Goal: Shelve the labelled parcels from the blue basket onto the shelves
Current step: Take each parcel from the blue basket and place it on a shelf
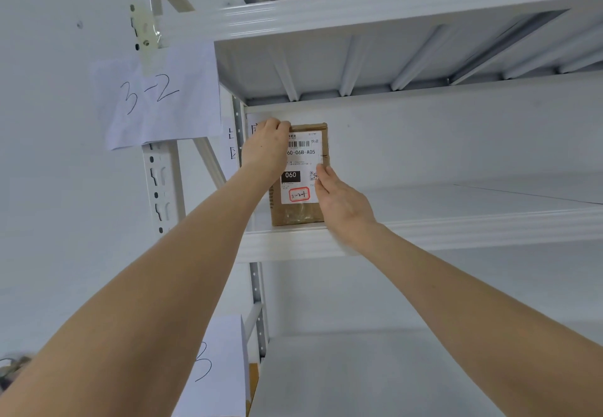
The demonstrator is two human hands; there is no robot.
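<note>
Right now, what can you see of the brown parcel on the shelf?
The brown cardboard parcel stands upright at the left end of the white shelf, its white label facing out: barcode, black 060 block, QR code, red-bordered handwritten sticker. The left hand grips its top left corner; the right hand presses its right edge.

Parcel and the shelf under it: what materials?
The parcel looks like matte brown cardboard: dull tan, slightly creased face; its label, white printed paper. The shelf is probably white-painted or powder-coated steel, given the smooth, faintly glossy folded front edge; coating type unclear.
</note>
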